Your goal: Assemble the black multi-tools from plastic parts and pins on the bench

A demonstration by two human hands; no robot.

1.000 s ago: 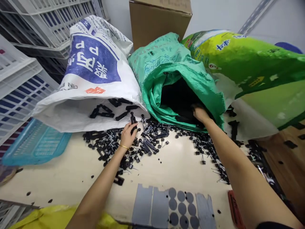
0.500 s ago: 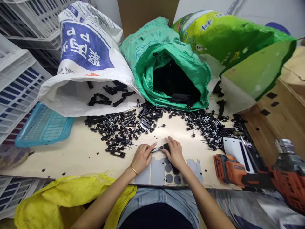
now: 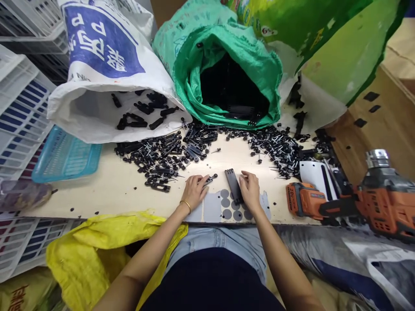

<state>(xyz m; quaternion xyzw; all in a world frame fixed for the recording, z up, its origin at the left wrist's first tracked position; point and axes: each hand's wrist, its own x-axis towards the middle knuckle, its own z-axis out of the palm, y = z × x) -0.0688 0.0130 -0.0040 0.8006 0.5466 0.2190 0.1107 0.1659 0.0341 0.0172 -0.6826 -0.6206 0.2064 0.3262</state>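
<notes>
One black link (image 3: 212,178) and one black bar (image 3: 232,183) at the table (image 3: 113,194)
The left hand (image 3: 193,192) pinches the link; the right hand (image 3: 250,191), loosely spread, is beside the bar, partly over gray circles (image 3: 226,214).

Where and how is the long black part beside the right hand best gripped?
Probably pinch the long black part across its long edges, near the middle, coming from the right: it is narrow and straight, and the right hand is beside it.

pale worktop (image 3: 113,185) beside white crates (image 3: 22,95)
</notes>
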